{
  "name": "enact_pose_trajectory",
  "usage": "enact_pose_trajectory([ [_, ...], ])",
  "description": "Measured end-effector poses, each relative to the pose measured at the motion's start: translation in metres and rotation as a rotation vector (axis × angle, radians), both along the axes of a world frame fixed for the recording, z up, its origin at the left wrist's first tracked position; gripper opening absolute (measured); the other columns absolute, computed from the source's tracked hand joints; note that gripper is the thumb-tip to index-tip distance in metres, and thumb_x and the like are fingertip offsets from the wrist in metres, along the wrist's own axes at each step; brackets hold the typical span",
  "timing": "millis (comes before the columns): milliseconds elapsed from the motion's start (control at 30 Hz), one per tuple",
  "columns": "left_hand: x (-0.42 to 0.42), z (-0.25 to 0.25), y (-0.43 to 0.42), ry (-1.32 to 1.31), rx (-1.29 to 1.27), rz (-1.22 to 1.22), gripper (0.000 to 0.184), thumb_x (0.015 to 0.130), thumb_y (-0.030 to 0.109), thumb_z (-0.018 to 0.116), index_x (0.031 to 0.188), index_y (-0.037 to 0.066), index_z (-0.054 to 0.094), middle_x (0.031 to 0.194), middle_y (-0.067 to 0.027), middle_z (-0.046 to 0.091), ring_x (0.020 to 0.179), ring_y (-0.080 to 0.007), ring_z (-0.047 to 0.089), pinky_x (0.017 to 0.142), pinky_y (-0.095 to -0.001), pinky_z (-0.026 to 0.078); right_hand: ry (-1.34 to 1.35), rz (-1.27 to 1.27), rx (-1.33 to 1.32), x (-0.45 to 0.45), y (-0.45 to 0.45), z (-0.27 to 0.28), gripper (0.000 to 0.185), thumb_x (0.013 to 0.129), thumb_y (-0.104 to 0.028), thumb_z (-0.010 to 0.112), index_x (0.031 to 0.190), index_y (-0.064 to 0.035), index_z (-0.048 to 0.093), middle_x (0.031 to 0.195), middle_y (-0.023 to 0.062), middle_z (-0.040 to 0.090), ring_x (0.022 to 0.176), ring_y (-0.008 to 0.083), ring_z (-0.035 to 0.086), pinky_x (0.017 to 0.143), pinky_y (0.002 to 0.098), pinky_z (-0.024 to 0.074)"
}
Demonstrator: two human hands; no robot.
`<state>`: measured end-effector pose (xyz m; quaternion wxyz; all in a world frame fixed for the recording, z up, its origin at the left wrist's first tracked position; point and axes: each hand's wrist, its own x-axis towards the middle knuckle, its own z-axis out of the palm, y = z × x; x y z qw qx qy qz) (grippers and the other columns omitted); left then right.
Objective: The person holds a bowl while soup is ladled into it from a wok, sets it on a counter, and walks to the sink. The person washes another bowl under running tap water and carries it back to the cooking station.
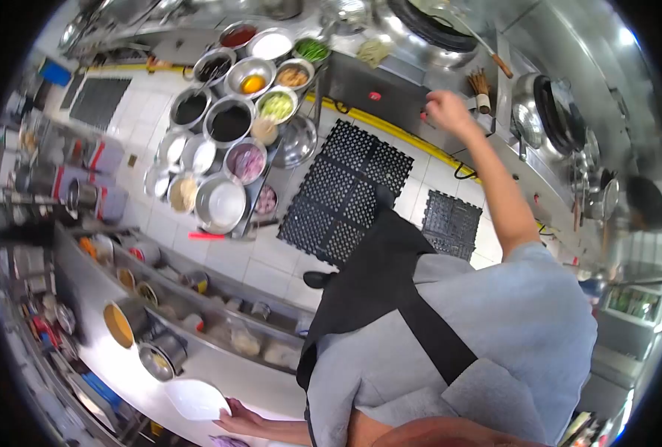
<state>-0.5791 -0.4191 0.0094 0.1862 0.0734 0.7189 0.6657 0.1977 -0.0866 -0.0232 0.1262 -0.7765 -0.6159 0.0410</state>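
My left hand (240,419) grips the rim of a white, shallow bowl (197,399) with pointed ends, held over the steel counter at the lower left. The bowl's inside looks plain white. My right hand (448,112) reaches far forward to the front edge of the stove. Its fingers are curled closed beside a small red knob (424,116); whether they touch it or hold anything is hidden. Close to that hand a bamboo brush (480,91) stands on the stove. Purple shreds (229,441) lie near my left hand.
Steel bowls of ingredients, one with egg yolk (252,83), crowd a cart; a red-handled knife (210,236) lies at its edge. Woks (431,33) sit on the stove. Black mats (346,190) cover part of the floor. Pots (161,356) stand on the left counter.
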Motion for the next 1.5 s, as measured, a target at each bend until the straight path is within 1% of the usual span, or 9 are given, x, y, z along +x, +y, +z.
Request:
enact_pose_trajectory([
  [200, 0.176, -0.009, 0.201, -0.156, 0.085, -0.441, 0.055, 0.085, 0.012, 0.066, 0.139, 0.005, 0.052, 0.111, -0.0108, 0.062, 0.081, -0.0208, 0.059, 0.061, -0.0327, 0.049, -0.253, -0.398, -0.038, 0.268, 0.047, 0.018, 0.048, 0.089, -0.033, 0.073, 0.127, -0.0033, 0.068, 0.125, 0.0267, 0.066, 0.118, 0.0438, 0.063, 0.101, 0.0489, 0.0515],
  [533, 0.525, 0.005, 0.388, -0.426, -0.010, -1.127, 0.050, 0.091, 0.009, 0.061, 0.139, 0.002, 0.051, 0.115, -0.0132, 0.068, 0.085, -0.0231, 0.073, 0.058, -0.0338, 0.064, -0.304, -0.478, 0.038, 0.421, 0.088, 0.041, 0.059, 0.088, -0.046, 0.073, 0.137, -0.0139, 0.064, 0.140, 0.0155, 0.058, 0.137, 0.0351, 0.048, 0.104, 0.0601, 0.0447],
  [767, 0.628, -0.002, 0.474, -0.488, -0.027, -1.320, 0.042, 0.093, 0.007, 0.056, 0.134, -0.001, 0.052, 0.113, -0.0137, 0.070, 0.083, -0.0234, 0.074, 0.058, -0.0341, 0.065, -0.111, -0.321, -0.257, 0.521, 0.082, 0.005, 0.056, 0.090, -0.027, 0.074, 0.140, -0.0094, 0.058, 0.121, 0.0216, 0.069, 0.117, 0.0436, 0.064, 0.098, 0.0526, 0.0500],
  [900, 0.655, -0.031, 0.539, -0.481, -0.064, -1.460, 0.046, 0.093, 0.008, 0.056, 0.138, 0.002, 0.053, 0.116, -0.0136, 0.069, 0.089, -0.0236, 0.073, 0.060, -0.0356, 0.063, 0.242, -0.345, -0.062, 0.479, 0.065, -0.003, 0.048, 0.095, -0.018, 0.067, 0.140, -0.0063, 0.055, 0.108, 0.0291, 0.069, 0.108, 0.0469, 0.065, 0.091, 0.0486, 0.0524],
  [967, 0.680, -0.031, 0.573, -0.468, -0.087, -1.433, 0.044, 0.094, 0.008, 0.055, 0.137, 0.002, 0.053, 0.116, -0.0129, 0.069, 0.089, -0.0235, 0.073, 0.061, -0.0365, 0.062, 0.219, -0.396, 0.107, 0.441, 0.058, -0.021, 0.050, 0.095, -0.018, 0.067, 0.141, -0.0064, 0.055, 0.091, 0.0228, 0.071, 0.085, 0.0407, 0.072, 0.076, 0.0471, 0.0560],
  [1033, 0.702, -0.035, 0.607, -0.477, -0.101, -1.409, 0.043, 0.094, 0.006, 0.054, 0.137, 0.000, 0.050, 0.117, -0.0145, 0.068, 0.089, -0.0237, 0.072, 0.061, -0.0372, 0.062, 0.712, -0.697, 0.013, 0.386, 0.067, 0.014, 0.042, 0.098, -0.014, 0.064, 0.137, -0.0030, 0.056, 0.072, 0.0105, 0.063, 0.056, 0.0229, 0.064, 0.053, 0.0379, 0.0519],
  [1133, 0.726, -0.050, 0.665, -0.458, -0.078, -1.486, 0.043, 0.094, 0.007, 0.054, 0.137, 0.001, 0.051, 0.118, -0.0138, 0.067, 0.092, -0.0234, 0.071, 0.062, -0.0376, 0.060, 1.001, -0.691, 0.163, 0.347, 0.079, 0.046, 0.031, 0.101, -0.010, 0.060, 0.129, 0.0003, 0.056, 0.064, 0.0000, 0.051, 0.043, 0.0072, 0.047, 0.040, 0.0278, 0.0398],
  [1267, 0.763, -0.048, 0.714, -0.430, -0.100, -1.527, 0.044, 0.093, 0.008, 0.054, 0.137, 0.004, 0.054, 0.117, -0.0114, 0.069, 0.089, -0.0225, 0.073, 0.065, -0.0354, 0.061, 1.210, -0.723, 0.225, 0.353, 0.087, 0.072, 0.025, 0.101, -0.007, 0.058, 0.124, 0.0024, 0.056, 0.061, -0.0011, 0.050, 0.042, 0.0065, 0.044, 0.039, 0.0263, 0.0369],
  [1500, 0.804, -0.036, 0.743, -0.447, -0.087, -1.499, 0.036, 0.096, 0.009, 0.053, 0.132, 0.003, 0.053, 0.110, -0.0117, 0.069, 0.086, -0.0237, 0.072, 0.068, -0.0361, 0.061, 1.044, -0.718, 0.124, 0.386, 0.136, 0.075, 0.024, 0.100, -0.007, 0.059, 0.122, -0.0004, 0.059, 0.061, -0.0015, 0.050, 0.042, 0.0060, 0.044, 0.040, 0.0259, 0.0369],
])
